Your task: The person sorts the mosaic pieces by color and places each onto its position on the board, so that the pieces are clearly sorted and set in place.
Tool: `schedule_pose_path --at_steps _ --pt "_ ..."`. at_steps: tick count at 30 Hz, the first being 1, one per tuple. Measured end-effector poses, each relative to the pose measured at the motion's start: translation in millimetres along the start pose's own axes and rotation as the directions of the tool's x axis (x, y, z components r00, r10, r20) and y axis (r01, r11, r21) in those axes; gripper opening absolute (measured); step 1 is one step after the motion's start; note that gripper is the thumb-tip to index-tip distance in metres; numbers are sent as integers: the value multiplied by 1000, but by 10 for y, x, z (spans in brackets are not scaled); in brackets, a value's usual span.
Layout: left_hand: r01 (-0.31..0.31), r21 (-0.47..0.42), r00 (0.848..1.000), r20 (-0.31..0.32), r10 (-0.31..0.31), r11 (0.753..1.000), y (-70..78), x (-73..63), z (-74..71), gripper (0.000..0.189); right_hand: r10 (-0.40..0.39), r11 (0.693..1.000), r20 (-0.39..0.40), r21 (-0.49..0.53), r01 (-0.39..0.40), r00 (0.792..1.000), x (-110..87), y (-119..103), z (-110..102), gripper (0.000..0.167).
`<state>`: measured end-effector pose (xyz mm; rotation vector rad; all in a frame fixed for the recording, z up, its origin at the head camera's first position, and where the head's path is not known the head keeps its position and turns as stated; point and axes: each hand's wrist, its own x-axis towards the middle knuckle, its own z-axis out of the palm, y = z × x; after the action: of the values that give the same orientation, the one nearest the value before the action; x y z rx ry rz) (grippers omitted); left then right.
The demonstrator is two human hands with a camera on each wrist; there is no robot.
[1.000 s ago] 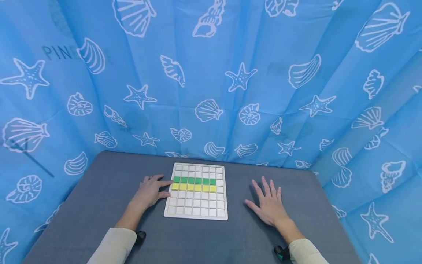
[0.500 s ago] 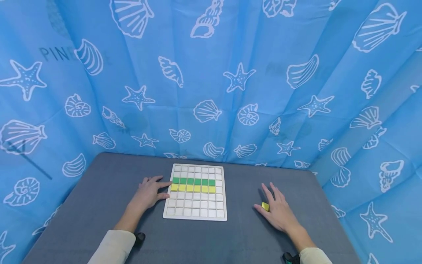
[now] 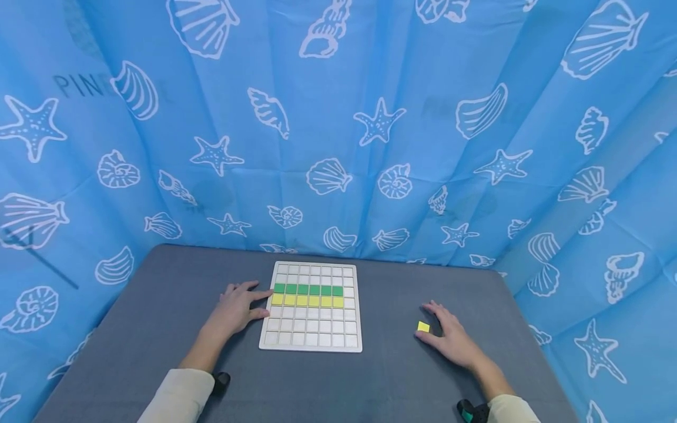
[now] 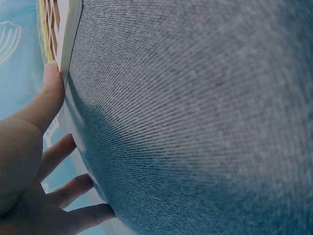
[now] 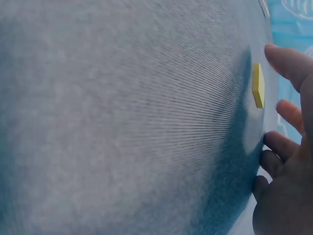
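A white grid board (image 3: 312, 341) lies on the table, with a row of green tiles (image 3: 303, 289) and a row of yellow tiles (image 3: 301, 301) across its middle. My left hand (image 3: 234, 308) rests at its left edge, index fingertip and thumb touching the rim, the other fingers spread. In the left wrist view the thumb presses against the board's side (image 4: 70, 34). On the right, a loose yellow tile (image 3: 424, 326) lies on the cloth between the thumb and index finger of my right hand (image 3: 451, 336). The right wrist view shows this yellow tile (image 5: 258, 85) apart from the loosely bent fingers.
Grey cloth (image 3: 296, 388) covers the table. A blue curtain (image 3: 349, 117) with white seashell and starfish prints hangs behind it and along both sides. Each wrist wears a dark camera mount.
My right hand has shifted right and its spread fingers have drawn in. The loose yellow tile, out of sight a second ago, now shows beside the thumb. My left hand stays at the board.
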<state>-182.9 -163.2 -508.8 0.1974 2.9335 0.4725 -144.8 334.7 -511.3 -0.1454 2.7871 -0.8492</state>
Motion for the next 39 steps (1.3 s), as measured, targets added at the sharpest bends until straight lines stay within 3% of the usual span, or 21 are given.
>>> schedule_pose_path --at_steps 4,12,20,25,30,39 --pt "-1 3 1000 0 1 1000 -22 13 10 59 -1 998 1 55 1 1000 11 26 -19 63" --pt "-6 -8 1000 -8 6 1000 -46 -11 6 59 -43 998 -43 52 46 998 15 31 18 24" --pt "0 -14 1000 -9 0 1000 -32 -13 -5 59 -58 998 -116 16 60 992 -3 -3 62 17" --pt "-2 -16 1000 -14 2 1000 -41 -3 -16 58 -108 993 -247 -62 96 963 73 -21 106 18" --pt "-7 -22 1000 -10 6 1000 -31 -9 -23 58 -85 995 -333 -74 63 939 127 -60 138 15" --pt "0 -28 1000 -3 0 1000 -12 -14 -6 58 -46 998 -336 -47 32 941 148 -185 127 13"
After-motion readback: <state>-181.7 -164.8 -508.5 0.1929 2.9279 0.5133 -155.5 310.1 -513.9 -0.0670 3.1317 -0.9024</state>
